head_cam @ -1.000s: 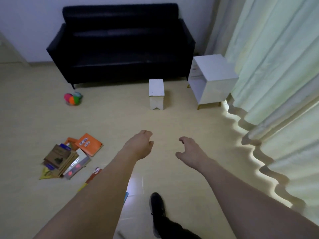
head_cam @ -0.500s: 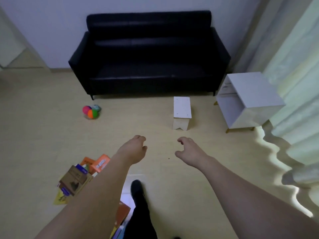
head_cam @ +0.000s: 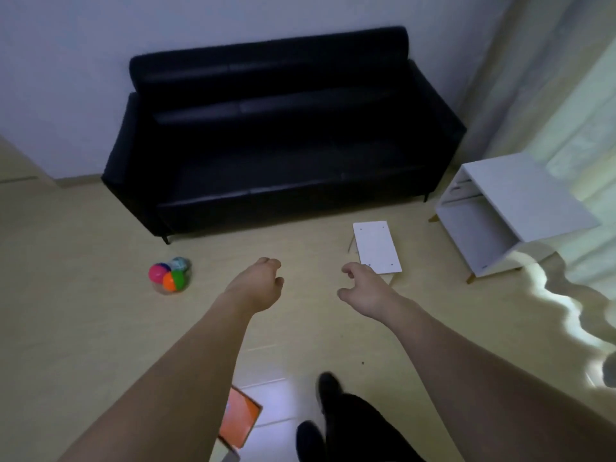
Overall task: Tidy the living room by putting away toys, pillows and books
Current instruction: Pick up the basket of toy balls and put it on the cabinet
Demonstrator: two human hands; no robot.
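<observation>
1. Pale floor (head_cam: 83,328) fills the frame.
2. Black sofa (head_cam: 276,141) at upper centre.
3. White cabinet (head_cam: 520,208) at right.
4. Left hand (head_cam: 256,288) and right hand (head_cam: 366,290), centre: loosely curled, empty.
5. Orange book (head_cam: 240,418) at bottom centre.
6. Coloured balls (head_cam: 170,275) at centre left.

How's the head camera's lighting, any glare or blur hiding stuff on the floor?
Head view: dim overall; the black leather sofa loses detail; bright scalloped light under the pale curtain glares on the beige floor; the colourful toy balls read clearly; edges bend, wide-angle.
</observation>
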